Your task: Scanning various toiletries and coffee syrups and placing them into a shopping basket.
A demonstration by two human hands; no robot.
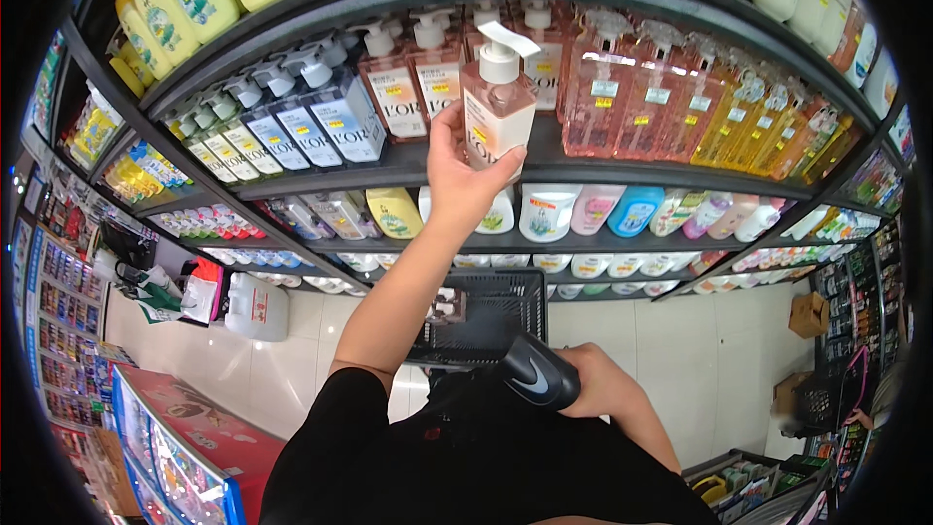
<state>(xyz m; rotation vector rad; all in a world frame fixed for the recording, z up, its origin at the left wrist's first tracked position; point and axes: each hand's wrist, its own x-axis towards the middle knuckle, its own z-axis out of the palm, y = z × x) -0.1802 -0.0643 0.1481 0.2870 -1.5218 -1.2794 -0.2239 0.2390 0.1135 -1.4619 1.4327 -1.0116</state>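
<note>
My left hand point(462, 175) is raised to the shelf and wrapped round a pink pump bottle point(499, 97) with a white pump top and a pale label. The bottle is upright, in front of a row of similar pink pump bottles point(391, 92). Close to my body, my right hand point(598, 384) grips a black bottle-shaped thing point(536, 376) with a pale curved mark; it is tilted, and its kind is not clear. Below the shelf, a black basket point(537, 301) holds a small brownish item point(447, 306).
Dark blue pump bottles point(313, 126) stand left of the pink ones; clear pink bottles point(653, 92) and amber ones point(743, 122) stand to the right. The shelf edge point(680, 175) runs below them. A white jug point(258, 306) and a red display box point(209, 428) are at left.
</note>
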